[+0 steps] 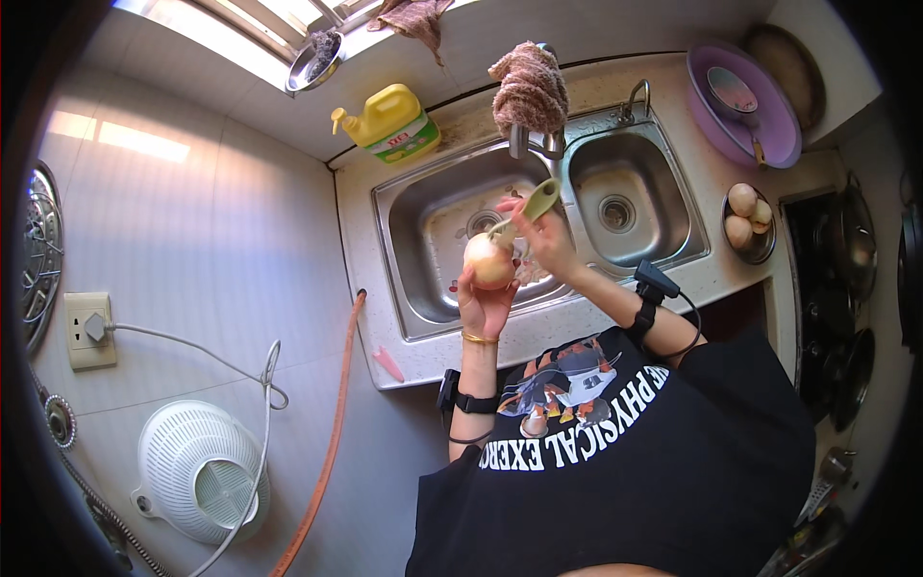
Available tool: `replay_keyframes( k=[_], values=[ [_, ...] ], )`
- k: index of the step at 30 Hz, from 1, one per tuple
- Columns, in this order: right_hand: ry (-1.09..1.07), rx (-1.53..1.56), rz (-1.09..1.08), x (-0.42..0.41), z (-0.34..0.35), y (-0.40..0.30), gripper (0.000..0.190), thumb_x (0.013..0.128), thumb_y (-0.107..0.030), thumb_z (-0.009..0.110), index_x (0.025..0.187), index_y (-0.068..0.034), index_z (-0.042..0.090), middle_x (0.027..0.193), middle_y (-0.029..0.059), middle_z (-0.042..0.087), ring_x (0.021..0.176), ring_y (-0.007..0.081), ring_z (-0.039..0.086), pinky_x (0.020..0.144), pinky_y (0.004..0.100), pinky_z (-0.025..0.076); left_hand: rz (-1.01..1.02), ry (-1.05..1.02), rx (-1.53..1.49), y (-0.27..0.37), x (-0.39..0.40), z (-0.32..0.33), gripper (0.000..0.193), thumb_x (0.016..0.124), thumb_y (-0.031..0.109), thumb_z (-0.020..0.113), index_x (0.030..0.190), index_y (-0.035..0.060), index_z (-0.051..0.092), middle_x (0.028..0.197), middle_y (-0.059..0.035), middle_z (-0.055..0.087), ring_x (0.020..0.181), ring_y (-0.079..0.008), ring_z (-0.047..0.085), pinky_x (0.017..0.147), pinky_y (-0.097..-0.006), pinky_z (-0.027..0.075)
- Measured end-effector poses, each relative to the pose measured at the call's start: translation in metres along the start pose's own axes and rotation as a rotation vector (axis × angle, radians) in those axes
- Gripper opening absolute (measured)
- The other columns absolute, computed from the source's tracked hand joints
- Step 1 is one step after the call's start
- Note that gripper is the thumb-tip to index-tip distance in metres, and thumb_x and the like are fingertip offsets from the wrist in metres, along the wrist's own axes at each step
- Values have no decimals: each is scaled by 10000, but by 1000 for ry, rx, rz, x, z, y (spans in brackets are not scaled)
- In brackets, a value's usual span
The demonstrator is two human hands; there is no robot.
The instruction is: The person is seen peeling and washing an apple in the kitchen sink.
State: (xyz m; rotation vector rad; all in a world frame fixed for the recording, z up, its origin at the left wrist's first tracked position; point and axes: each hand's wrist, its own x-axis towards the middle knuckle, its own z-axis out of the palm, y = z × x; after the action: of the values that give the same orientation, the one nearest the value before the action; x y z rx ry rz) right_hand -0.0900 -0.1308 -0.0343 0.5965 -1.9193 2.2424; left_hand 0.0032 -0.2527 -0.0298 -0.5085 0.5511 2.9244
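My left hand [487, 303] holds a round, yellow-pink fruit [490, 261] from below, over the large steel sink basin [414, 252]. In my right hand [546, 238] is a peeler with a green handle [541, 200]. Its working end lies against the top of the fruit, and the handle points up and to the right. Fingers partly hide the tool's head. Reddish scraps of peel [530, 272] lie on the basin floor, beneath and beside my hands.
A towel-wrapped faucet [530, 90] overhangs the basins. The smaller basin [616, 209] is to the right, beside a steel bowl [750, 254] of several pale round pieces. A yellow jug [393, 122] and a purple tub [775, 137] stand behind. A pink tool [389, 364] lies front left.
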Motion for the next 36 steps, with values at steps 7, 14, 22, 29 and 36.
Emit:
replay_keyframes(
  k=[7, 14, 22, 29, 36],
  values=[
    [58, 124, 323, -1, -10, 20, 172, 897, -161, 525, 953, 2, 527, 810, 67, 638, 761, 164, 638, 661, 271, 502, -65, -137, -31, -2, -2, 6, 578, 752, 376, 599, 1229, 100, 425, 1165, -131, 485, 1007, -286, 479, 727, -349, 436],
    [-27, 160, 246, -7, -3, -10, 181, 902, -175, 525, 972, -8, 530, 902, 67, 615, 802, 138, 618, 741, 265, 475, -34, -61, -51, 0, 5, -1, 588, 752, 376, 600, 1232, 90, 418, 1162, -135, 486, 1001, -293, 480, 733, -350, 435],
    [96, 332, 411, 6, -9, 23, 165, 910, -165, 507, 976, -14, 514, 839, 69, 609, 726, 134, 622, 604, 230, 496, -36, -108, -42, -1, 3, -2, 579, 763, 387, 585, 1234, 93, 422, 1153, -101, 497, 987, -251, 481, 721, -347, 439],
    [-104, 184, 157, -10, 12, -8, 155, 918, -166, 489, 979, -26, 519, 918, 88, 629, 904, 153, 598, 777, 286, 468, -2, 17, -139, 1, 4, 5, 564, 769, 410, 565, 1220, 97, 435, 1151, -127, 489, 970, -283, 475, 715, -332, 440],
    [66, -20, 279, 2, -8, 29, 169, 894, -156, 543, 993, -21, 521, 864, 63, 617, 819, 120, 607, 703, 249, 482, -130, -142, -196, -4, 2, 2, 608, 769, 407, 560, 1253, 78, 398, 1152, -171, 463, 990, -299, 463, 731, -326, 452]
  ],
)
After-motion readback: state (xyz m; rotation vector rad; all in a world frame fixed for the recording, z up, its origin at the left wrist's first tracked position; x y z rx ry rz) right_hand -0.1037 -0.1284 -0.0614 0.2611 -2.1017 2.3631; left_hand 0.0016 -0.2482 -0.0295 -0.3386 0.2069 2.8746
